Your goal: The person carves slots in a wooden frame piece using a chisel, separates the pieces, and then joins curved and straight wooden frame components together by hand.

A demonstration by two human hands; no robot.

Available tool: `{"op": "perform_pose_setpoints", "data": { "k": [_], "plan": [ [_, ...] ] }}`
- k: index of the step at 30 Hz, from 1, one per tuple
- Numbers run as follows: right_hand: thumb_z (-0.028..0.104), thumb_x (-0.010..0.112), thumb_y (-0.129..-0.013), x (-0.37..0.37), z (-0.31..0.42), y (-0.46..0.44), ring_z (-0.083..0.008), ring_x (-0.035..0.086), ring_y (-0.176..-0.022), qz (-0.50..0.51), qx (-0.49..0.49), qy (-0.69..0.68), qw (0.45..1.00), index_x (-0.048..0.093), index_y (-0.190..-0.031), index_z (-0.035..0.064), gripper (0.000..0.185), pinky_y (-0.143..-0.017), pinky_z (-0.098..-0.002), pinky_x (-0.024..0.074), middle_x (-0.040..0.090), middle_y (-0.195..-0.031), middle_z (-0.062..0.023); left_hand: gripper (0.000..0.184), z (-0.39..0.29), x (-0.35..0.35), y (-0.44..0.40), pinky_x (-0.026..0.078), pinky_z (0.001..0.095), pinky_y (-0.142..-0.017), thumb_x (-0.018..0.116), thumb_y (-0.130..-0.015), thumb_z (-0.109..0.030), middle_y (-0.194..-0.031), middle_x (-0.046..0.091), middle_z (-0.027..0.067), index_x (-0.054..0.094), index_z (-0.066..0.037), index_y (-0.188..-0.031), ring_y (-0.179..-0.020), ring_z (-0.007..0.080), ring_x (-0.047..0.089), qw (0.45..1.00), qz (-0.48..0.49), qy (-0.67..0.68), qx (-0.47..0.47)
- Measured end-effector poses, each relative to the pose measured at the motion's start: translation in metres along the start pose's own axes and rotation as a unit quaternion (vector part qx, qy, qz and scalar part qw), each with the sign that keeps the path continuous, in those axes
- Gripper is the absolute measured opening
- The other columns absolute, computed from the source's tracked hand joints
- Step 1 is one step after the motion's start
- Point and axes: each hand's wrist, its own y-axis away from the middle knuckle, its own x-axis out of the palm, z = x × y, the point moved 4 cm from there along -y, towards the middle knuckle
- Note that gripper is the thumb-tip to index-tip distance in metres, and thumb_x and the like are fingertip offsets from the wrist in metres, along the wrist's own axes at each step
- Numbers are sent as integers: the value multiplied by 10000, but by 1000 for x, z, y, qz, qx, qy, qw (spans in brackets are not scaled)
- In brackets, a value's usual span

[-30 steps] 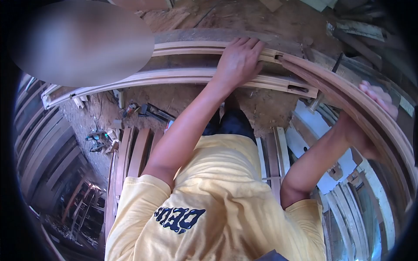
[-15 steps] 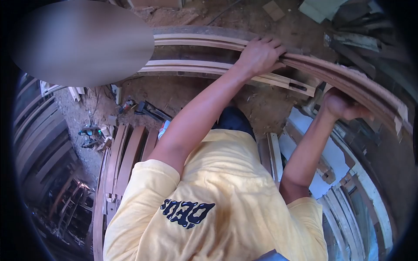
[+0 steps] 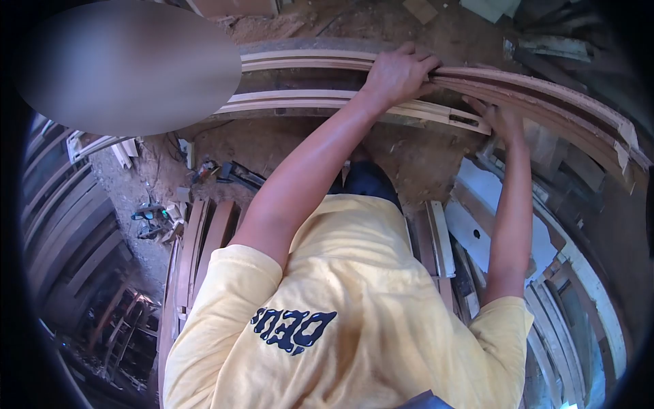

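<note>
My left hand (image 3: 400, 75) is closed over the pale grooved wooden rail (image 3: 306, 61), where the darker reddish rail (image 3: 545, 92) meets it. Its fingertips bend over the far side and are partly hidden. Just right of it, my right hand (image 3: 503, 121) is beneath the near edge of the reddish rail, with thumb and finger apart, pointing at the slotted end of a second pale rail (image 3: 293, 99). Whether it touches either rail is unclear. The reddish rail curves off to the right in this wide view, and its far end looks ragged.
Stacked wooden strips (image 3: 204, 245) lie beside my body on the left. A white panel with a round hole (image 3: 470, 225) lies on the right. Tools and scraps (image 3: 153, 215) are on the dirt floor (image 3: 272, 146). A blurred patch covers the upper left.
My right hand has moved left along the reddish rail, from its outer part to beside the joint. My left hand has shifted slightly right overall. The reddish rail's angle has changed.
</note>
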Motion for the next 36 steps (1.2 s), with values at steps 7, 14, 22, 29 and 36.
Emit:
{"op": "perform_pose_setpoints", "data": {
  "k": [7, 14, 22, 29, 36],
  "plan": [
    [351, 815, -883, 5, -6, -9, -286, 700, -1033, 67, 3, -48, 997, 755, -1152, 91, 378, -917, -420, 530, 760, -1096, -114, 385, 1, 0, 0, 591, 418, -782, 759, -841, -416, -1079, 703, -21, 676, -180, -1132, -1071, 255, 647, 1000, 1, -9, 2],
    [291, 795, -896, 7, -6, -8, -308, 684, -1059, 40, -80, 38, 995, 732, -1161, 63, 355, -937, -429, 516, 743, -1110, -143, 381, 0, 0, -4, 590, 452, -787, 784, -815, -385, -1066, 710, 10, 656, -160, -1095, -1095, 296, 648, 1000, -4, 19, 10],
    [287, 828, -871, 10, -6, -6, -314, 690, -1064, 46, 6, -58, 997, 733, -1149, 47, 379, -940, -430, 512, 749, -1108, -149, 440, 1, 2, -8, 563, 448, -887, 782, -826, -379, -1152, 690, 33, 644, -134, -1165, -1129, 299, 623, 999, 38, 19, -11],
    [268, 816, -874, 17, -12, -5, -325, 689, -1064, 53, 15, -92, 994, 733, -1147, 44, 362, -948, -434, 507, 751, -1108, -147, 412, 0, 1, -9, 574, 458, -863, 786, -810, -367, -1139, 690, 53, 645, -119, -1107, -1138, 306, 622, 999, 29, 32, -11],
    [323, 820, -865, 18, -11, -4, -345, 684, -1079, 45, 15, -71, 996, 731, -1152, 42, 411, -966, -446, 497, 750, -1118, -152, 420, 1, 0, -9, 570, 458, -877, 790, -805, -349, -1154, 683, 71, 641, -108, -1115, -1147, 314, 621, 999, 30, 37, 2]
  ]
}}
